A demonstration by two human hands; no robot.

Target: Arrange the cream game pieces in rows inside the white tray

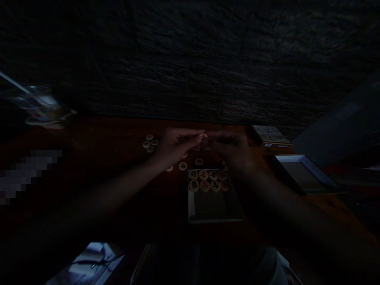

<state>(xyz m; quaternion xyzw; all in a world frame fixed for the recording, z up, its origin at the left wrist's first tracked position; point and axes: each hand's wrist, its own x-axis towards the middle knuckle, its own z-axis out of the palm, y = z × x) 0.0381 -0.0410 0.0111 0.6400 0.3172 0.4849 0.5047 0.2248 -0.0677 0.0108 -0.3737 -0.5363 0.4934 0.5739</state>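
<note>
My left hand [175, 144] and my right hand [232, 149] meet above a dark wooden table [124, 136]. A round xiangqi piece [203, 136] with a red character sits at their fingertips, pinched by my left fingers. My right fingers lie against its far side, deep in shadow. Below them, a shallow white-rimmed box [215, 209] holds several pieces in two rows along its far end. Several loose pieces lie beside my left wrist, including a small cluster [150, 143] further left and one piece [198, 161] just under my hands.
A rough dark stone wall [190, 59] rises behind the table. A flat printed box [270, 134] and a white-edged tray or lid [303, 174] lie to the right. A blurred glass object [38, 107] stands at the left.
</note>
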